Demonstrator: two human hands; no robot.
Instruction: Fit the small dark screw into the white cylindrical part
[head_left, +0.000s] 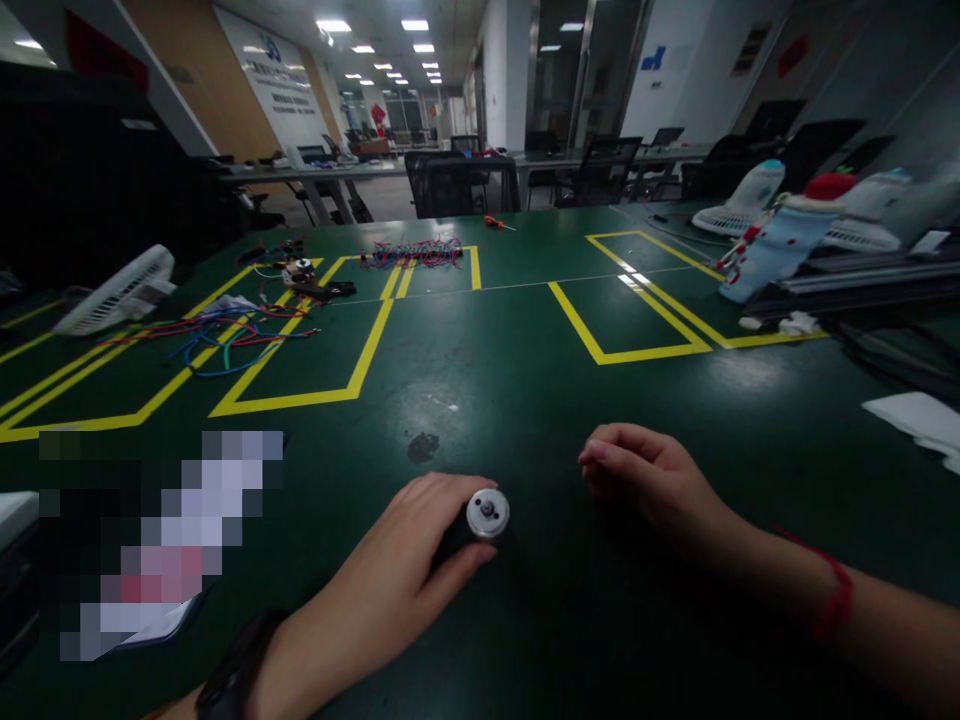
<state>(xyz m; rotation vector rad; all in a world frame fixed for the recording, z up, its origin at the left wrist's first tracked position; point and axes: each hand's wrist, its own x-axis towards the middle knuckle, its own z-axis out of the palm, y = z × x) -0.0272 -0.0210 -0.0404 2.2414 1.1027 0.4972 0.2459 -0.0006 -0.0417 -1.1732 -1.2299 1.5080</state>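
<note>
The left hand holds a metal cylinder between thumb and index finger, its round end face turned upward, with a centre boss and small dark holes visible. The cylinder is over the near middle of the table; whether its base touches the surface cannot be determined. The right hand is loosely curled, apart from the cylinder on the near edge's right side; whether it holds anything cannot be told. Just beyond the left hand is a dark stain. Farther out, yellow tape outlines rectangles. Loose coloured wires and a white fan lie toward the left edge; a wire bundle and a screwdriver lie near the far edge. A blue bottle leans near the far right corner.
</note>
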